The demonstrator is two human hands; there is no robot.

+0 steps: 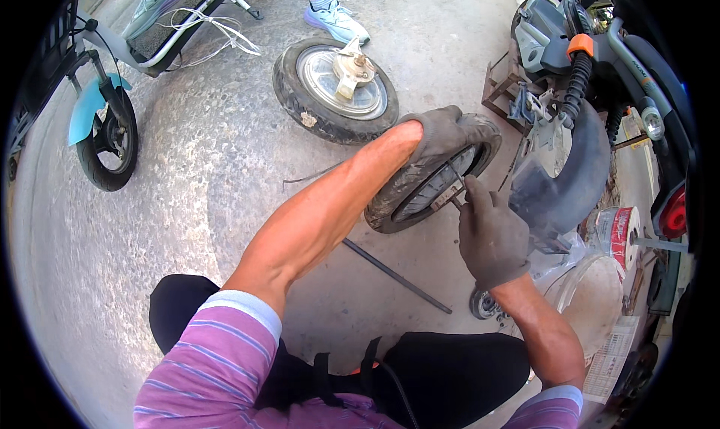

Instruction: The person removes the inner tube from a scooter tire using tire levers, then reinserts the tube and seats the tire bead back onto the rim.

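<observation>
My left hand (444, 134), in a dark grey work glove, is closed over the upper rim of a wheel with a black tyre (386, 210). The wheel stands tilted on the ground in front of me. My right hand (491, 232), gloved the same way, is at the near side of the wheel by its hub (448, 196). Its fingers are closed around something thin near the hub, too small and covered to name. Beyond lies a second wheel (309, 103), flat, with a pale brake plate on its hub.
A long dark metal rod (397, 276) lies on the concrete before my knees. A motorcycle (551, 35) stands at right, near a can with a red label (621, 238) and a round pale lid (592, 301). At upper left, a person's shoe (337, 22) is near a light-blue scooter (90, 110).
</observation>
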